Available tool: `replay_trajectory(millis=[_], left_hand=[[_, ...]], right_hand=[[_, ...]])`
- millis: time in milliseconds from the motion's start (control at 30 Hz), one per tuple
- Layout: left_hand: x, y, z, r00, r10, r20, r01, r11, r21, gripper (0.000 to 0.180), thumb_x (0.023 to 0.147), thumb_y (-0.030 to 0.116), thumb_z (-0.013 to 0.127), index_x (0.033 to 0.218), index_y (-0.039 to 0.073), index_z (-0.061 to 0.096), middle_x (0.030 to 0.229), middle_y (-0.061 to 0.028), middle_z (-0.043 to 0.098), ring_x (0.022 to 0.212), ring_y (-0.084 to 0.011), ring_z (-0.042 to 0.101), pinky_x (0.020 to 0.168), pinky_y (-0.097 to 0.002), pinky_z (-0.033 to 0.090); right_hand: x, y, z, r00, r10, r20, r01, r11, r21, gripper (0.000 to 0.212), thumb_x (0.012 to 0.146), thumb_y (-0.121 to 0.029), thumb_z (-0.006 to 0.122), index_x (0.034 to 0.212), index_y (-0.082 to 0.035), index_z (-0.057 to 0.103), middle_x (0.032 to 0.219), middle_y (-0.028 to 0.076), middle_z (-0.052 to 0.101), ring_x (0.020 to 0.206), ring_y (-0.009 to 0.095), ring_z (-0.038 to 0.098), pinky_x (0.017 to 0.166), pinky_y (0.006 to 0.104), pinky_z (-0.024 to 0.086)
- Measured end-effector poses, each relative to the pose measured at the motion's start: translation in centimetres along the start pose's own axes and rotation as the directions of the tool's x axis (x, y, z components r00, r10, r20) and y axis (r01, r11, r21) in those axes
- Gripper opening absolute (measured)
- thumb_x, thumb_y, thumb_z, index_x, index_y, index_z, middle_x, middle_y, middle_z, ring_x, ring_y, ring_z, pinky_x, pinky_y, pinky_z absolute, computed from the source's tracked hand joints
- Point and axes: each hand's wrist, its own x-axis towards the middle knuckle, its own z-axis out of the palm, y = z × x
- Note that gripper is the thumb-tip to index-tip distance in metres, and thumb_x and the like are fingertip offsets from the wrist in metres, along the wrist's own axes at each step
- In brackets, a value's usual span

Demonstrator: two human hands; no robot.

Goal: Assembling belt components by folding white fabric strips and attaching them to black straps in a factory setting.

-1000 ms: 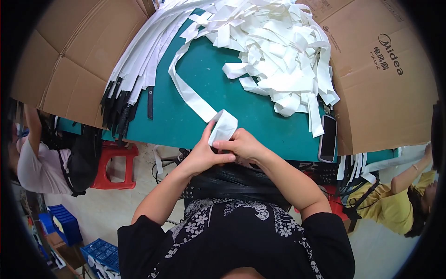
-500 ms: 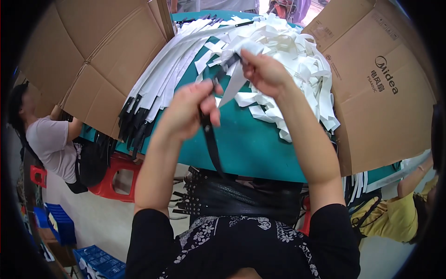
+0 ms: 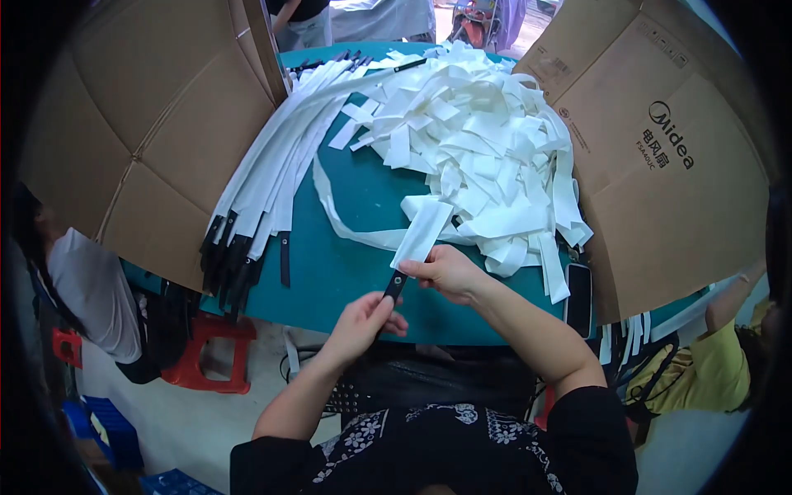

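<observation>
Close to the near edge of the green table [image 3: 363, 194], my left hand [image 3: 360, 328] pinches a black strap [image 3: 397, 285] that has a round metal eyelet. My right hand [image 3: 452, 274] grips the open end of a flat white fabric sleeve [image 3: 424, 233], thumb on top, where the strap's tip meets it. Whether the tip is inside the sleeve cannot be made out. The strap's lower part is hidden by my left fingers. From the held end, the long white sleeve appears to curve away left across the tabletop.
A heap of loose white sleeves [image 3: 487, 140] fills the far right. Sleeved black straps [image 3: 276, 157] lie bundled at left. Cardboard panels [image 3: 181, 140] [image 3: 668, 173] wall both sides. A phone [image 3: 577, 299] rests at right, a red stool [image 3: 216, 355] below left. People sit at either side.
Both hands have come down and nearer to me, the strap now meeting the white sleeve's end. A long white sleeve now curves over the table; the phone has come into sight.
</observation>
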Motion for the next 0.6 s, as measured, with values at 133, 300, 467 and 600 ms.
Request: replay_trajectory(millis=[133,300,467,600], left_hand=[[-4.1,-1.1,-1.6,0.979,-0.158,0.127,0.159,0.987,-0.001,0.026,0.093,0.021,0.038,0.087,-0.001,0.051,0.066,-0.0085,0.058,0.054,-0.0138,0.057,0.054,-0.0229,0.046],[-9.6,0.7,-3.0,0.961,-0.234,0.147,0.228,0.972,0.053,0.029,0.092,0.023,0.039,0.082,0.000,0.051,0.059,-0.0067,0.055,0.045,-0.0099,0.048,0.043,-0.0208,0.037],[-13.2,0.6,-4.4,0.956,-0.236,0.172,0.236,0.971,0.019,0.029,0.092,0.021,0.039,0.079,-0.002,0.052,0.056,-0.0076,0.053,0.044,-0.0109,0.046,0.040,-0.0215,0.036],[-15.2,0.6,-4.2,0.949,-0.302,0.095,0.304,0.953,-0.012,0.030,0.092,0.024,0.039,0.083,0.000,0.053,0.055,-0.0069,0.053,0.041,-0.0085,0.043,0.038,-0.0191,0.031]], right_hand=[[-1.1,1.1,2.3,0.998,0.049,0.041,-0.050,0.999,0.020,0.025,0.076,-0.023,0.066,0.090,-0.004,0.061,0.078,-0.001,0.056,0.064,0.007,0.044,0.054,0.0208,0.035],[-2.5,1.5,4.6,0.989,0.069,0.132,-0.087,0.988,0.129,0.020,0.078,-0.016,0.064,0.093,-0.004,0.060,0.081,-0.001,0.057,0.065,0.006,0.044,0.055,0.0202,0.035],[-4.2,3.2,7.4,0.936,0.166,0.310,-0.229,0.957,0.180,0.020,0.079,-0.014,0.063,0.096,-0.004,0.058,0.087,0.000,0.057,0.067,0.006,0.045,0.054,0.0192,0.035],[-5.8,5.1,9.8,0.881,0.214,0.422,-0.341,0.906,0.252,0.028,0.078,-0.013,0.065,0.103,-0.005,0.054,0.089,0.001,0.055,0.069,0.007,0.046,0.057,0.0203,0.038]])
